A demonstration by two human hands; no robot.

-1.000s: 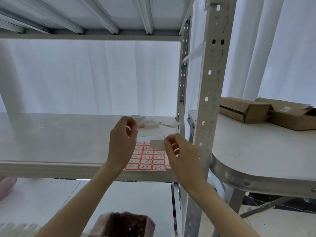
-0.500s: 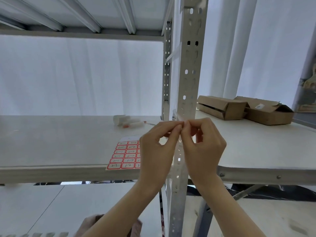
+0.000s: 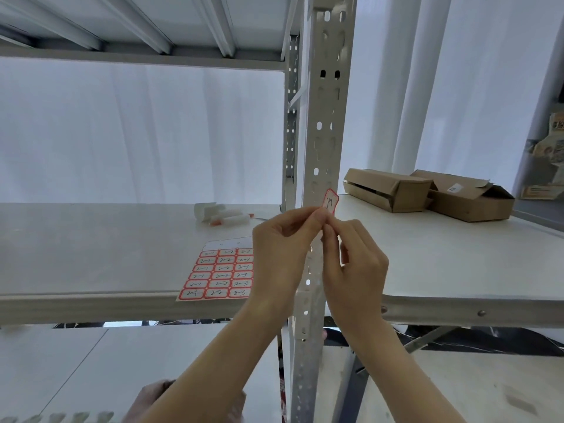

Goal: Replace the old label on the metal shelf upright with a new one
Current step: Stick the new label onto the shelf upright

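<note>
Both hands have come up off the label sheet (image 3: 218, 274) to the upright (image 3: 325, 141). Left hand (image 3: 282, 254) and right hand (image 3: 355, 264) pinch the red-edged label (image 3: 330, 201) together, fingertips touching, its top against the post. Looks ready to stick down.

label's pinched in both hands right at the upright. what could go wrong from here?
1. The red-bordered label is pinched between the left hand and right hand by one end; the free end could fold or stick to a finger.
2. The shelf upright is full of holes, so the label may bridge one and bond poorly.
3. It is tilted now and could go on crooked.
</note>
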